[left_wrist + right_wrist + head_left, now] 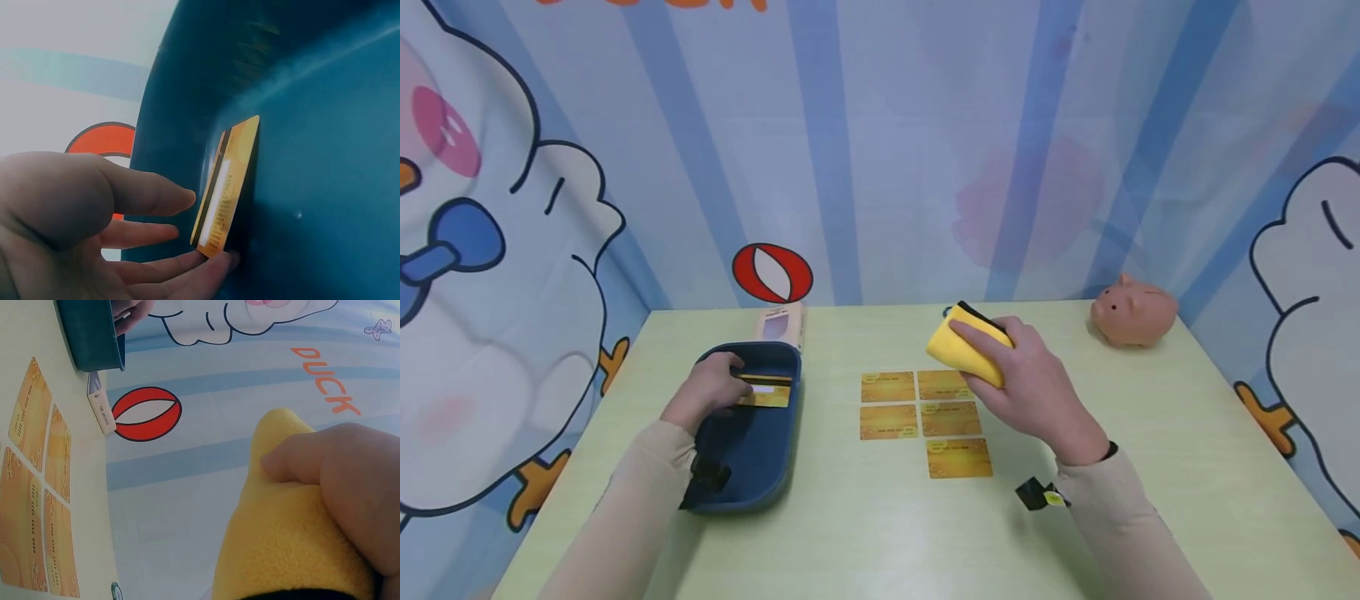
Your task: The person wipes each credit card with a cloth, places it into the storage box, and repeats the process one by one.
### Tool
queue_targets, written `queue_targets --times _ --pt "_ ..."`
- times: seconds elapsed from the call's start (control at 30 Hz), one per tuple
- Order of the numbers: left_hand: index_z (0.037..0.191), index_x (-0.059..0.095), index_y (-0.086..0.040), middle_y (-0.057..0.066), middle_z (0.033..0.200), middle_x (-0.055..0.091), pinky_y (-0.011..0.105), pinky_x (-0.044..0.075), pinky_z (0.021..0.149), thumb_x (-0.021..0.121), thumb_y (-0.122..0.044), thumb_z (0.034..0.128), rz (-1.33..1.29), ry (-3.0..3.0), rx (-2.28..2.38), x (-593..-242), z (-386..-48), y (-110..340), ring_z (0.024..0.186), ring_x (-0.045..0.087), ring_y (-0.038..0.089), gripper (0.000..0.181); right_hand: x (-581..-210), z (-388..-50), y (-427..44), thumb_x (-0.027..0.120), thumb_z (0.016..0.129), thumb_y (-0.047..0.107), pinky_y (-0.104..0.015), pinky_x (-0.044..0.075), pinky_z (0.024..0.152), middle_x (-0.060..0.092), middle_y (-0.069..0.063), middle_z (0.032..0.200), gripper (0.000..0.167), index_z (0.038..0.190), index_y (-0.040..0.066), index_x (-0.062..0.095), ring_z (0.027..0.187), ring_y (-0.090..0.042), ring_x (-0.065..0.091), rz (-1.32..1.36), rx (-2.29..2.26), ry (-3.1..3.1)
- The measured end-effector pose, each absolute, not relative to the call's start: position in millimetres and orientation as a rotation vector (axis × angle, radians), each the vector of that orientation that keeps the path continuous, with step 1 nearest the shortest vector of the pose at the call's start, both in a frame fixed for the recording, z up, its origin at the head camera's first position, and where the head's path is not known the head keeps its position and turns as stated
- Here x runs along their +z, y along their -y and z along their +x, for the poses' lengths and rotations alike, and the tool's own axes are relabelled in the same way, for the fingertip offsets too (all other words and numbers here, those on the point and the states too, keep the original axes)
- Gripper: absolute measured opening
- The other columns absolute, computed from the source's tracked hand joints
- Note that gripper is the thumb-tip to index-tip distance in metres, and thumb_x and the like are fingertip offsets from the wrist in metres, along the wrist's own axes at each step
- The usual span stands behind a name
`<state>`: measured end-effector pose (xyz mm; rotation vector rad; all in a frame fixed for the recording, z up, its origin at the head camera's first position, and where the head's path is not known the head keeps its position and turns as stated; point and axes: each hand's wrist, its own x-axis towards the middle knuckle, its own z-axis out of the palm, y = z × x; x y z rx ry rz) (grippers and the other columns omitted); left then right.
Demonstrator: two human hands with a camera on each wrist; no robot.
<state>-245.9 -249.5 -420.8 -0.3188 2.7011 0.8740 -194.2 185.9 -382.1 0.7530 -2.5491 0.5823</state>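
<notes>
- Left hand (pixel 711 385): inside the blue tub (pixel 748 446) near the left edge of the desk (pixel 850 533), thumb spread from half-bent fingers. Fingertips meet the left end of a striped card (pixel 775 401); whether they pinch it cannot be told.
- Position of the striped card: far end of the tub, tilted, dark stripe toward the far rim.
- Right hand (pixel 1037 387): pinches a yellow cloth (pixel 964 350), black along one edge, between thumb and fingers, above the desk.
- Five gold cards (pixel 953 418): flat on the desk between the hands, two in the left column, three in the right.
- Pink piggy bank (pixel 1135 314): far right corner of the desk.
- Step in hand, as judged: handling the striped card in the tub; lifting and setting down cannot be told apart.
- Next move, as judged: if lifting, it calls for a firm pinch on the card's thin edge, clear of the tub's wall.
</notes>
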Motion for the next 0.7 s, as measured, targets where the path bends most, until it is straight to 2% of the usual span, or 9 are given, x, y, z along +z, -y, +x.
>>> queue_targets --times 0.2,0.7 --pt "0.146 0.045 0.015 0.037 0.138 0.052 0.040 0.066 0.071 0.065 -0.009 0.0983 -0.352 -2.688 0.852 -418.1 -245.5 250.8 0.110 0.069 0.042 0.057 -382.2 -194.5 -186.3 0.078 0.094 0.023 -0.043 0.050 0.064 0.056 -0.023 0.128 0.061 0.152 0.028 0.057 0.094 -0.032 0.054 0.754 0.577 2.546" --pt "0.147 0.042 0.016 0.038 0.140 0.050 0.044 0.065 0.075 0.062 -0.010 0.1005 -0.353 -2.684 0.867 -417.3 -243.2 251.8 0.112 0.067 0.045 0.057 -381.0 -194.3 -186.1 0.078 0.094 0.022 -0.044 0.052 0.064 0.056 -0.023 0.128 0.061 0.151 0.028 0.058 0.095 -0.033 0.055 0.753 0.580 2.530"
